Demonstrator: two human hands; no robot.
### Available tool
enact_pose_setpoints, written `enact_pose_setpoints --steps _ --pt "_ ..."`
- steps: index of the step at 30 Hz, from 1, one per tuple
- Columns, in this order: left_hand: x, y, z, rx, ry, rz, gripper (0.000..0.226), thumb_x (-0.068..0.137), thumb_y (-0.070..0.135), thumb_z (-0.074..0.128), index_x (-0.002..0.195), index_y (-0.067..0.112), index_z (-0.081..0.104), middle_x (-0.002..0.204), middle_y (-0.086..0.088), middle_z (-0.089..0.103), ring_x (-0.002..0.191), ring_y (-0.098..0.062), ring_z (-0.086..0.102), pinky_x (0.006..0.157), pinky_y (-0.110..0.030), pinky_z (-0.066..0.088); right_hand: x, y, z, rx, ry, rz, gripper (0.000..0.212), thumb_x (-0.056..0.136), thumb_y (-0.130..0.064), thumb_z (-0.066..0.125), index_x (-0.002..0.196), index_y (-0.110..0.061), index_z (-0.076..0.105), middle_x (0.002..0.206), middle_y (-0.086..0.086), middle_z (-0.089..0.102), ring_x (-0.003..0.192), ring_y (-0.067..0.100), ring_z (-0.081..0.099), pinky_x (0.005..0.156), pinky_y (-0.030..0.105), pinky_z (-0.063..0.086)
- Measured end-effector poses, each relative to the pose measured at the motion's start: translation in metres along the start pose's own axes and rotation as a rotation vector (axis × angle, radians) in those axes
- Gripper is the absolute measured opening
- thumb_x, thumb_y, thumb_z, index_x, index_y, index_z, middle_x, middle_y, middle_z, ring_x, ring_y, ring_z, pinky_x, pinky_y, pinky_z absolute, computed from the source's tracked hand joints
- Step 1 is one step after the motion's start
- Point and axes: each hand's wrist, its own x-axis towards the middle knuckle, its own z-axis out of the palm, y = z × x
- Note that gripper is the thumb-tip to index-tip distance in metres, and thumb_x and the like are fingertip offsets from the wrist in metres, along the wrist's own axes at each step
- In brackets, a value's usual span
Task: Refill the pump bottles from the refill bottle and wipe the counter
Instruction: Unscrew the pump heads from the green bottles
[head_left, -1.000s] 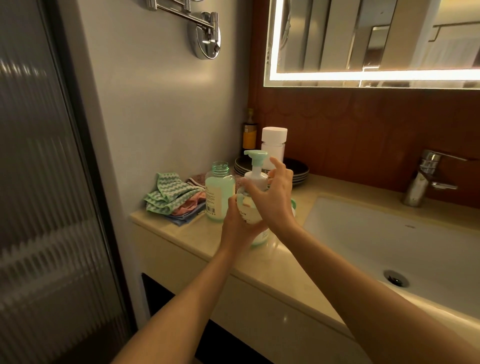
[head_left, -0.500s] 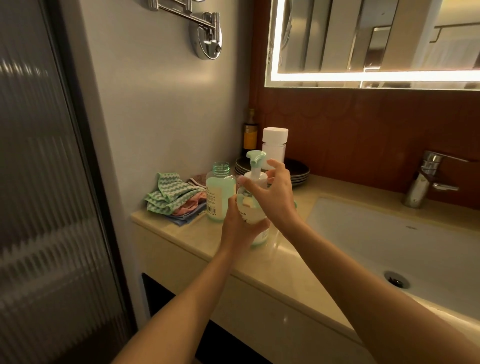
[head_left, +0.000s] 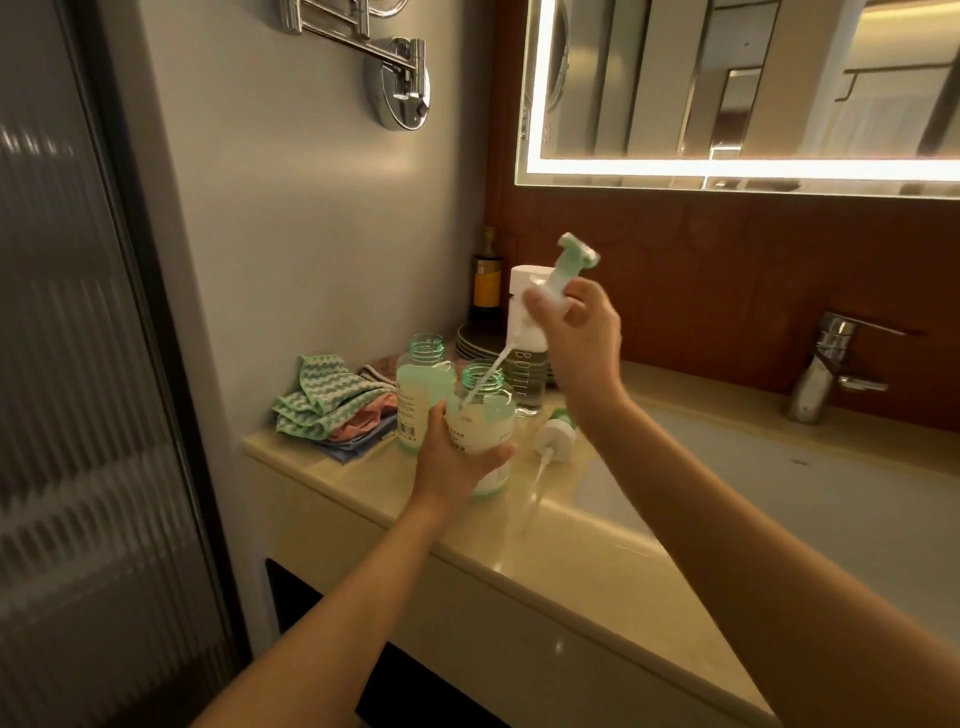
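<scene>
Head view: left hand (head_left: 457, 465) grips the open pump bottle (head_left: 488, 421) on the beige surface (head_left: 545, 561), right hand (head_left: 584, 335) pinches the pump top (head_left: 563, 273) above it, tube tip inside the neck. Cloths (head_left: 322, 400) piled by the wall (head_left: 285, 234), sink (head_left: 779, 493) on the right

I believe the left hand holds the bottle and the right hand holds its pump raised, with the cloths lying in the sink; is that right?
Not quite: the head view shows the cloths on the counter by the wall, not in the sink. The left hand does hold the bottle, and the right hand its raised pump.
</scene>
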Motion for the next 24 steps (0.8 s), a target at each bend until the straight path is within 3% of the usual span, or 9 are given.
enact_pose_setpoints --steps 4,6,8,10,13,16,20,24 --pt "0.007 -0.003 -0.009 0.1 -0.019 0.01 0.084 0.057 0.036 0.085 0.125 0.021 0.039 0.123 0.006 0.052 0.114 -0.015 0.049 0.093 -0.033 0.044 0.013 -0.009 -0.023 0.145 0.171 -0.002 0.025 0.085 -0.034 0.062 0.103 -0.02 0.051 0.084 -0.01 0.063 0.077 0.004 0.063 0.062 0.014 0.05" --pt "0.008 -0.004 -0.013 0.153 -0.005 0.028 0.098 0.055 0.041 0.084 0.135 0.021 0.032 0.133 0.002 0.046 0.121 -0.018 0.045 0.1 -0.04 0.042 0.013 0.005 -0.028 0.133 0.194 0.066 0.028 0.085 -0.036 0.063 0.104 -0.019 0.052 0.089 -0.006 0.064 0.081 0.007 0.063 0.069 0.019 0.052" --pt "0.006 -0.004 -0.016 0.19 0.025 0.075 0.103 0.057 0.039 0.084 0.14 0.023 0.025 0.139 0.001 0.04 0.124 -0.017 0.041 0.101 -0.039 0.041 0.01 0.027 -0.029 0.063 0.183 0.16 0.033 0.083 -0.04 0.064 0.104 -0.017 0.054 0.093 -0.001 0.064 0.084 0.012 0.063 0.073 0.026 0.054" --pt "0.003 -0.003 -0.019 0.21 0.06 0.133 0.104 0.059 0.037 0.084 0.141 0.024 0.022 0.141 0.001 0.038 0.125 -0.016 0.04 0.1 -0.037 0.041 0.007 0.049 -0.027 -0.073 0.124 0.232 0.038 0.08 -0.044 0.065 0.103 -0.014 0.057 0.093 0.003 0.065 0.083 0.016 0.064 0.074 0.032 0.055" --pt "0.0 -0.003 -0.024 0.241 0.114 0.208 0.101 0.061 0.038 0.082 0.141 0.023 0.023 0.142 0.0 0.037 0.125 -0.015 0.04 0.097 -0.037 0.043 0.003 0.072 -0.017 -0.22 -0.061 0.354 0.038 0.078 -0.043 0.068 0.097 -0.012 0.059 0.088 0.006 0.066 0.068 0.017 0.063 0.062 0.032 0.054" --pt "-0.003 -0.003 -0.031 0.337 0.159 0.298 0.092 0.066 0.038 0.079 0.14 0.019 0.028 0.137 -0.004 0.041 0.119 -0.011 0.041 0.086 -0.027 0.04 0.003 0.084 -0.005 -0.374 -0.19 0.449 0.037 0.078 -0.043 0.068 0.095 -0.01 0.061 0.077 0.003 0.066 0.059 0.014 0.062 0.064 0.033 0.055" --pt "-0.005 -0.006 -0.037 0.416 0.192 0.36 0.081 0.071 0.032 0.077 0.137 0.018 0.032 0.131 -0.007 0.044 0.115 -0.02 0.047 0.078 -0.027 0.042 0.008 0.094 0.01 -0.579 -0.281 0.44 0.038 0.077 -0.044 0.068 0.09 -0.009 0.062 0.075 0.003 0.066 0.055 0.012 0.06 0.058 0.026 0.051" --pt "-0.004 -0.012 -0.043 0.397 0.205 0.376 0.073 0.072 0.027 0.077 0.133 0.016 0.037 0.132 -0.008 0.044 0.116 -0.024 0.049 0.084 -0.035 0.049 0.009 0.098 0.024 -0.645 -0.302 0.422 0.034 0.077 -0.042 0.068 0.085 -0.01 0.061 0.072 0.001 0.063 0.054 0.011 0.06 0.048 0.022 0.046"
